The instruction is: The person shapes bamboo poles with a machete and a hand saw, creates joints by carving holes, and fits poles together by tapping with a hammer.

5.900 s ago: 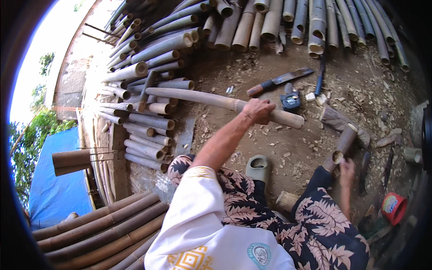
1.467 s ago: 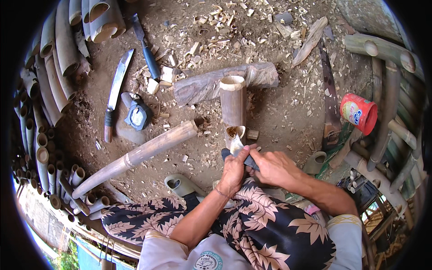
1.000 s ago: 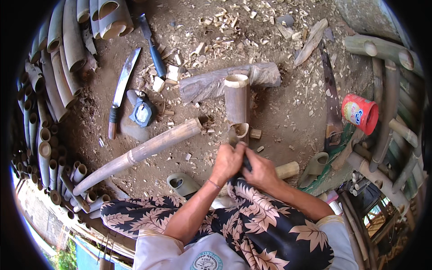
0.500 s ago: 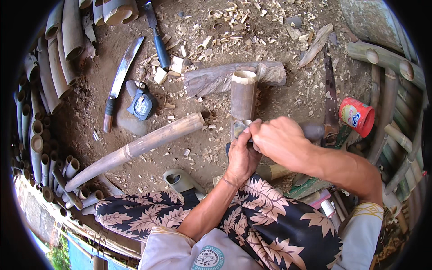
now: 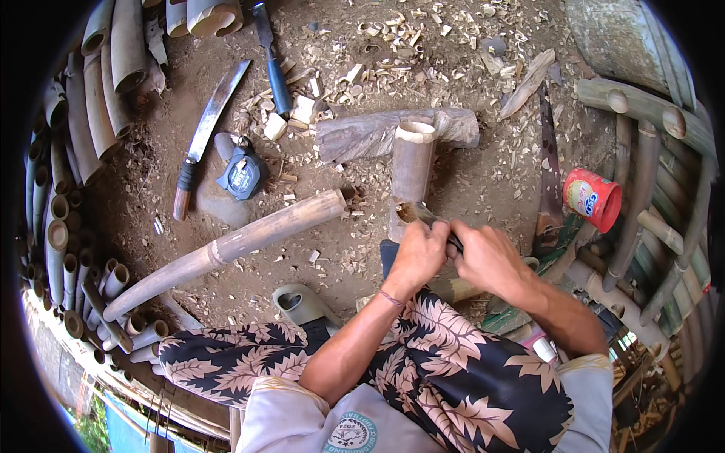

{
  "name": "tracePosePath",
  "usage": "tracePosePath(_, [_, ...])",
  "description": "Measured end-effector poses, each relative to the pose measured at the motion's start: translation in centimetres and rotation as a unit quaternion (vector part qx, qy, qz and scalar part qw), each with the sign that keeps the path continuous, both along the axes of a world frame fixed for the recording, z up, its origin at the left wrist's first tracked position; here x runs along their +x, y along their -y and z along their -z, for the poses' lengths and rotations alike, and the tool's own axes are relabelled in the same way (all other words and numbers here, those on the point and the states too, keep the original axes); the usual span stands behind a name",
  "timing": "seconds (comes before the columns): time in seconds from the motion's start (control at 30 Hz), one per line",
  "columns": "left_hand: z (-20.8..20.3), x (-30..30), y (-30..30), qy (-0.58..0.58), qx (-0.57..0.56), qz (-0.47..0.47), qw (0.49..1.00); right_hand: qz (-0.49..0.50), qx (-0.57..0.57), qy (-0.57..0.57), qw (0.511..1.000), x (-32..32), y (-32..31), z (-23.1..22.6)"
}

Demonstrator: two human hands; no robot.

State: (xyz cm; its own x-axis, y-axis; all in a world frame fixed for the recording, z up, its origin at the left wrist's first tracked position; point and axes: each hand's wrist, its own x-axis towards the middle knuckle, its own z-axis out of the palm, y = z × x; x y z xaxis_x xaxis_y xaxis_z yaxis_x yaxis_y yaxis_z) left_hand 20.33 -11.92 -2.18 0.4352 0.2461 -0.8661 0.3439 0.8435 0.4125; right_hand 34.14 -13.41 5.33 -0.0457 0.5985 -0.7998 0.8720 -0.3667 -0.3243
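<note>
My left hand [image 5: 421,255] is closed round a short bamboo piece [image 5: 412,214], whose hollow, brownish end points away from me. Close beside it, my right hand [image 5: 487,258] is a fist, its knuckles near the left fingers. Something dark and narrow [image 5: 455,242] shows between the two hands; its kind is hidden by the fingers. Just beyond the held piece, a short bamboo section [image 5: 412,167] with a pale, trimmed rim leans on a weathered log [image 5: 355,138] lying on the ground.
Left of my hands lies a long bamboo pole [image 5: 226,248]. Farther left are a machete [image 5: 209,118], a blue-handled chisel [image 5: 276,79] and a tape measure [image 5: 243,174]. A red container [image 5: 593,198] stands right. Bamboo tubes [image 5: 57,235] are stacked at left; shavings [image 5: 393,34] litter the ground.
My right hand has drawn back and down from the left fingertips, its wrist turned. The bamboo piece has been turned so its hollow end shows. The rounded handle end behind my right hand is no longer visible.
</note>
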Motion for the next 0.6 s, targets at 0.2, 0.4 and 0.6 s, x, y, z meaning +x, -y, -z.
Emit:
tracePosePath(0.2, [0.6,-1.5,1.6,0.173,-0.165,-0.348,0.906,-0.212,0.042,0.009,0.976,-1.3,-3.9,0.2])
tracePosePath(0.4, [-0.9,-1.4,1.4,0.187,-0.252,-0.497,0.809,-0.413,0.044,0.005,0.91,-3.6,-8.0,0.4])
tracePosePath(0.6, [0.4,-3.1,1.7,0.225,-0.218,-0.307,0.899,-0.343,0.022,-0.02,0.939,-0.9,-7.7,3.1])
